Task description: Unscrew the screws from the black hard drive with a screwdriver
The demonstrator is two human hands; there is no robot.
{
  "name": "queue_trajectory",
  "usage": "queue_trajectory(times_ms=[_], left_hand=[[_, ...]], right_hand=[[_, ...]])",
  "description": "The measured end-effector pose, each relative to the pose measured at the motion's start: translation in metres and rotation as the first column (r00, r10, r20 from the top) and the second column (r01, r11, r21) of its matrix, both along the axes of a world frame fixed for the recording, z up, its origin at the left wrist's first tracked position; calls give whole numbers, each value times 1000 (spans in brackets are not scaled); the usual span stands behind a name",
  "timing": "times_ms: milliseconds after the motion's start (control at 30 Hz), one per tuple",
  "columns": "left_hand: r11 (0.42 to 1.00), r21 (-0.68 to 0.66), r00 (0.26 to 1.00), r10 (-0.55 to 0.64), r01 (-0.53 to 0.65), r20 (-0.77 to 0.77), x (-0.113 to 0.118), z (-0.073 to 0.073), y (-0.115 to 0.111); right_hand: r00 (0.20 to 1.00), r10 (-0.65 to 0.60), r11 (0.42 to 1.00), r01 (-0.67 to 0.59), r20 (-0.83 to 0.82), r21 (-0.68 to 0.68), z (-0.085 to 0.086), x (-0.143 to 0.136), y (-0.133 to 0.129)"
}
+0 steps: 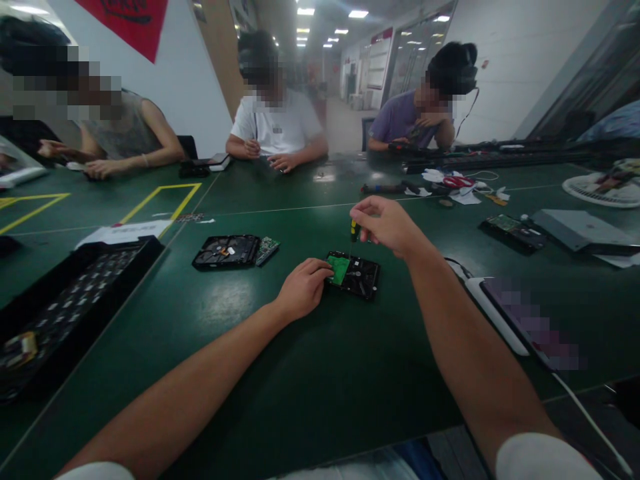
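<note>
A black hard drive [366, 277] with a green circuit board [339, 268] on its upper face lies flat on the green table in front of me. My left hand [303, 288] grips the drive's left edge, fingertips at the board. Above the drive, my right hand [384, 223] pinches a small screwdriver [355, 230] with a yellow and black handle. Its thin shaft points straight down, and the tip meets the drive near the board's upper right edge. Whether it sits in a screw is too small to tell.
To the left lie another hard drive [227, 252] and a loose circuit board [267, 250]. A long black tray [75, 300] stands at far left. On the right are a white power bank-like block [495, 313], another drive [513, 232] and a grey box [585, 230]. Several people sit opposite.
</note>
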State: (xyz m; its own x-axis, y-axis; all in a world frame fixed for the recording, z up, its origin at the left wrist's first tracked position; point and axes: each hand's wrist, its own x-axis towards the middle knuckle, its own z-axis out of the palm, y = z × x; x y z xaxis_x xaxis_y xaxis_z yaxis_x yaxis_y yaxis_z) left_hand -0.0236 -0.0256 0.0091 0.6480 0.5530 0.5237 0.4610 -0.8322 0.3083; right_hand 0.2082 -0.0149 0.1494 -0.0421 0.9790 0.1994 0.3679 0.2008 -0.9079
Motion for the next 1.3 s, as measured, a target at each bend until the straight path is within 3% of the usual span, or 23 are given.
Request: queue_trajectory(times_ms=[167,467,600,733,933,1167,1300], left_hand=[[1000,9,1000,3,-3,-2,0,1,-1],[1000,11,1000,-4,4,9,1,3,-1],[1000,0,1000,-8,8,11,0,3,-1],[1000,-3,1000,-1,1,6,0,3,-1],[1000,-1,1000,-3,3,9,0,3,-2],[1000,9,1000,-1,1,1,0,1,0],[1000,4,1000,1,-1,4,0,1,0]], right_hand=[[994,-12,998,6,-108,-56,-3,0,6],[999,54,999,-54,-3,2,0,4,2],[1000,4,1000,-4,19,9,1,3,-1],[999,-40,999,40,-2,-20,0,1,-1],[997,19,999,-21,-73,-28,-3,1,3],[996,89,996,-89,16,-3,0,4,1],[999,37,999,-37,13,-12,-1,4,0]])
